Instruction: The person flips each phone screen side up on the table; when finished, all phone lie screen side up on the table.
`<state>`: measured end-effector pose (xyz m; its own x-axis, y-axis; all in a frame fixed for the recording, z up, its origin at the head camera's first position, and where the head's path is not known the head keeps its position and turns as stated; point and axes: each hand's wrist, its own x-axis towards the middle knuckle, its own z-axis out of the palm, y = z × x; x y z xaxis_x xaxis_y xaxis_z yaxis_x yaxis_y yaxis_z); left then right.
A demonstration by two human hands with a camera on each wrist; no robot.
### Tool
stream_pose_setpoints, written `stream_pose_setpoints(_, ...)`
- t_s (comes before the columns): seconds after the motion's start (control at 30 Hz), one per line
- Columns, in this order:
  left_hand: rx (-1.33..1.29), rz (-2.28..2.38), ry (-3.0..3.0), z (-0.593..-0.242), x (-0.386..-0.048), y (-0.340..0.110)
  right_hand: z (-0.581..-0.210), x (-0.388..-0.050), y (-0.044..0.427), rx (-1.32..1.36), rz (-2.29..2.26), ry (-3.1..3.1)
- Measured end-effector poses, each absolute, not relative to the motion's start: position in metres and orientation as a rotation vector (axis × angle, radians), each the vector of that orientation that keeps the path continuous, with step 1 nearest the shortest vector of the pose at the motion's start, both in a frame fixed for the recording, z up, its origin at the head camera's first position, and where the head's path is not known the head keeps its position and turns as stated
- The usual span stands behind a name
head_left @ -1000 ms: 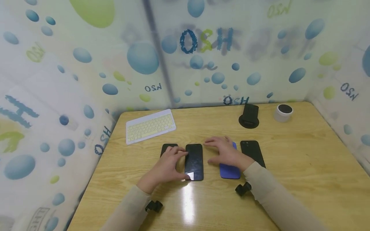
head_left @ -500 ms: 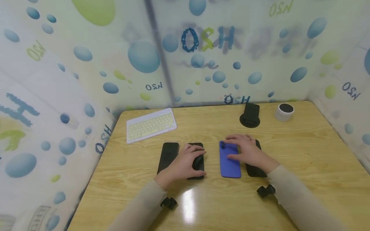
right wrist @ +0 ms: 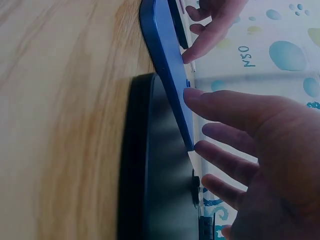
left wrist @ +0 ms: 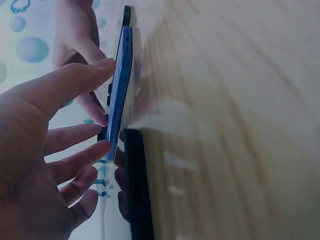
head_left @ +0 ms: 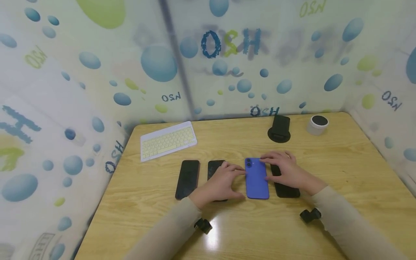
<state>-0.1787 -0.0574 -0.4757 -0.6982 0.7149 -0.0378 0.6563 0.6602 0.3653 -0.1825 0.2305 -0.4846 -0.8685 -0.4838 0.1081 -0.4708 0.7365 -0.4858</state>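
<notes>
A blue phone [head_left: 256,182] lies back up on the wooden table, its camera end away from me. My left hand [head_left: 223,183] reaches over a black phone [head_left: 214,167], fingers and thumb spread toward the blue phone's left edge. At its right edge is my right hand [head_left: 287,171], loosely spread above another black phone [head_left: 286,191]. In both wrist views the fingertips are at or very near the blue phone's edges; firm contact is hard to tell. Neither hand grips anything. Farther left lies one more dark phone [head_left: 187,180], untouched.
A white keyboard [head_left: 168,141] sits at the table's back left. Toward the back right stand a black stand [head_left: 279,129] and a small white cylinder [head_left: 317,125] with a dark top. A patterned wall [head_left: 208,72] rises behind the table [head_left: 341,216].
My left hand has moved right, from the two left phones to beside the blue one. My right hand has shifted right, from over the blue phone to its right edge. The phones look unmoved.
</notes>
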Motion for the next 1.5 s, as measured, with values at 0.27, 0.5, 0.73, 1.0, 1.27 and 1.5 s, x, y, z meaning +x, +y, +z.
stream_pose_setpoints(0.27,1.099,0.421,2.708,-0.477,-0.179,-0.046,-0.484,-0.181,0.234,-0.793,-0.779,2.89)
stream_pose_setpoints(0.5,1.07,0.344,2.736,-0.478,-0.176,-0.04,-0.484,-0.181,0.235,-0.766,-0.77,2.874)
stream_pose_setpoints(0.73,1.055,0.31,2.778,-0.475,-0.174,-0.033,-0.482,-0.18,0.238,-0.749,-0.772,2.885)
stream_pose_setpoints(1.0,1.046,0.277,2.796,-0.473,-0.173,-0.031,-0.49,-0.186,0.236,-0.693,-0.863,2.88)
stream_pose_setpoints(1.27,1.034,0.265,2.807,-0.472,-0.174,-0.032,-0.492,-0.189,0.233,-0.632,-0.912,2.862)
stream_pose_setpoints(1.5,1.03,0.276,2.816,-0.472,-0.174,-0.032,-0.492,-0.19,0.23,-0.593,-0.906,2.873)
